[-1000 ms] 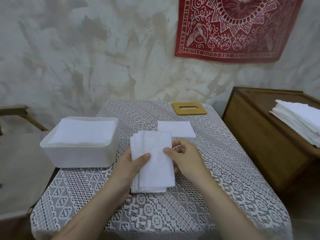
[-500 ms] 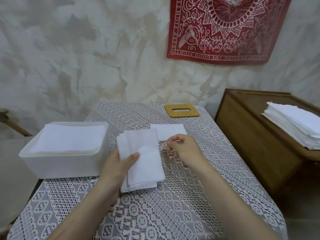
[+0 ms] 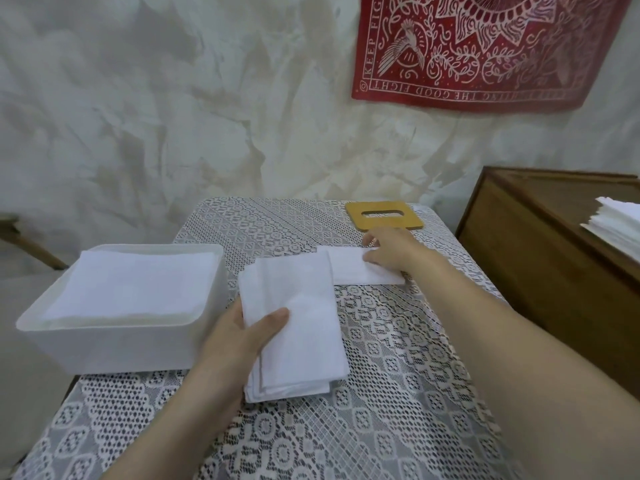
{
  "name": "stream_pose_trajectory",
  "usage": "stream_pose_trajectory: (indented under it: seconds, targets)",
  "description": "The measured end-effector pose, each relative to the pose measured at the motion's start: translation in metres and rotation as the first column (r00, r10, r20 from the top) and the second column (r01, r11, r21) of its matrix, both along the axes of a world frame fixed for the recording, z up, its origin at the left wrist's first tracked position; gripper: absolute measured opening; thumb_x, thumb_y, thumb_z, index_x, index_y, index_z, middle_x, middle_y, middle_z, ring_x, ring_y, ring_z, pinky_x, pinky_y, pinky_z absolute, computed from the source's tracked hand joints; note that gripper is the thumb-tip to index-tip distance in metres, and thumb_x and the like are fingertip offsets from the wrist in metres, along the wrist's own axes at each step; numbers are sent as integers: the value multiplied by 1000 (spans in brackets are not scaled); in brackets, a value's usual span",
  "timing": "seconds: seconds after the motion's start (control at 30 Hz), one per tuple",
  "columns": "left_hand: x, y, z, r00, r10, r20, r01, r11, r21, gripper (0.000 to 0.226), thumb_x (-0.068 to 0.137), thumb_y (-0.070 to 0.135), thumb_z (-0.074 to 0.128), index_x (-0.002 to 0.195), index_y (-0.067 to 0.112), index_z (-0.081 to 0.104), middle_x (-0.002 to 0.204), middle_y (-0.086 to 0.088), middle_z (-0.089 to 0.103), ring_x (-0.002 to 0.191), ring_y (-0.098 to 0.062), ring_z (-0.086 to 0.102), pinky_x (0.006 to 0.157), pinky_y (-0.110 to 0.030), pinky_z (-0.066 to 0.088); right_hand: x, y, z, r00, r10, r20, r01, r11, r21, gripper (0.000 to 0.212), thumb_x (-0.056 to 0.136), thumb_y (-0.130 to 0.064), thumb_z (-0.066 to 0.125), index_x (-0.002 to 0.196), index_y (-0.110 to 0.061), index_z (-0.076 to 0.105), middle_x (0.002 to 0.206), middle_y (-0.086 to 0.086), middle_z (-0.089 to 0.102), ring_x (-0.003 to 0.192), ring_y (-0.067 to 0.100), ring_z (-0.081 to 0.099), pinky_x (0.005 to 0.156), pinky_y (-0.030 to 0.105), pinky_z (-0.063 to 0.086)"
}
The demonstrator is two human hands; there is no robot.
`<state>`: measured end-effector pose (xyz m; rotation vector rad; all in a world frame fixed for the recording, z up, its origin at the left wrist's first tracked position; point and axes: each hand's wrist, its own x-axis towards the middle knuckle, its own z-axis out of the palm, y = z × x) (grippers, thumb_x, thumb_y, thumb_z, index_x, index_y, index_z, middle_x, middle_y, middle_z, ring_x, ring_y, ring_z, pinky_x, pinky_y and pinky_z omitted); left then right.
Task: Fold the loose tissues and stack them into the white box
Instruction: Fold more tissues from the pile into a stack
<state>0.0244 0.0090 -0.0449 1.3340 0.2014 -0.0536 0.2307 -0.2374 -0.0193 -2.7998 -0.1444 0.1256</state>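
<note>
Two piles matter now: my left hand (image 3: 242,337) grips the folded stack (image 3: 301,327), thumb clamped on top, just beside the white box (image 3: 114,341). My right hand (image 3: 391,251) has left that stack for the single folded tissue (image 3: 349,268) farther back on the table (image 3: 381,410). Its fingers (image 3: 375,237) lie on that tissue, though I cannot tell whether they pinch it yet; I judge it joins the stack before boxing.

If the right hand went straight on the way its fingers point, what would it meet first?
The right hand lies on the single folded tissue. Straight on looks like only lace tablecloth up to the wall; the wooden lid sits just beside that line, so a graze is possible.
</note>
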Motion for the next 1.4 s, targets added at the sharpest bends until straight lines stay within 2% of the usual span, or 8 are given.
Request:
stream_pose_trajectory:
  seconds: [0.17, 0.37, 0.5, 0.6, 0.77, 0.93, 1.27, 1.4]
  targets:
    - [-1, 2, 0, 1000, -17, -7, 17, 1000, -9, 52, 81, 26, 74, 131, 16, 63, 115, -9, 78, 106, -33, 75, 96, -56, 57, 0, 0, 8, 999, 32, -33, -32, 999, 9, 10, 92, -27, 70, 96, -18, 68, 98, 4, 68, 89, 23, 59, 66, 30, 42]
    - [-4, 2, 0, 1000, -2, -25, 3, 1000, 9, 41, 90, 20, 72, 130, 15, 63, 114, -8, 78, 105, -32, 75, 96, -54, 57, -33, -7, 19, 1000, 6, -5, -4, 972, 236, 28, 97, -20, 66, 73, -22, 53, 72, -2, 55, 66, 18, 53, 55, 29, 33]
    - [-12, 1, 5, 999, 21, -38, -20, 999, 31, 38, 92, 18, 71, 130, 14, 63, 111, -7, 79, 104, -32, 75, 94, -53, 59, -75, -8, 25, 975, -119, -187, 216, 697, 684, 8, 99, -14, 63, 92, -16, 62, 78, 5, 65, 40, 9, 46, 38, 21, 34]
    - [-20, 1, 10, 999, 26, -48, -24, 999, 30, 34, 95, 17, 70, 128, 13, 63, 108, -6, 80, 100, -30, 76, 83, -46, 61, -117, -8, 10, 946, -218, -240, 323, 566, 759, 4, 98, -14, 64, 98, -15, 60, 92, 13, 69, 48, 14, 51, 41, 24, 40]
    - [-29, 1, 11, 999, 21, -48, -18, 999, 47, 37, 95, 17, 70, 130, 11, 61, 107, -5, 80, 98, -28, 76, 77, -42, 61, -170, -11, -20, 956, -287, 65, 246, 900, 359, 15, 95, -39, 64, 100, -26, 59, 91, -5, 68, 75, 17, 66, 66, 34, 51]
    - [-34, 0, 10, 997, -33, -63, 37, 997, 64, 35, 94, 21, 70, 126, 12, 60, 102, -4, 80, 92, -26, 78, 74, -42, 62, -170, -12, -22, 944, -296, 144, 236, 914, 330, 19, 92, -41, 69, 88, -27, 58, 84, -11, 65, 75, 12, 62, 62, 32, 46]
    - [-24, 2, 5, 999, -29, -22, 31, 997, 68, 37, 91, 22, 71, 126, 15, 63, 107, -4, 80, 96, -25, 78, 80, -42, 60, -157, -20, -13, 973, -230, 1, 209, 888, 409, 10, 91, -28, 67, 85, -21, 66, 86, -3, 70, 81, 20, 63, 63, 31, 39]
    - [-24, -2, 2, 999, -38, -6, 38, 997, 70, 34, 95, 20, 68, 128, 16, 62, 108, -3, 80, 96, -23, 77, 80, -41, 60, -147, -10, -9, 972, -231, 46, 205, 924, 322, 34, 91, -45, 66, 72, -17, 58, 69, -1, 59, 65, 20, 53, 59, 32, 32]
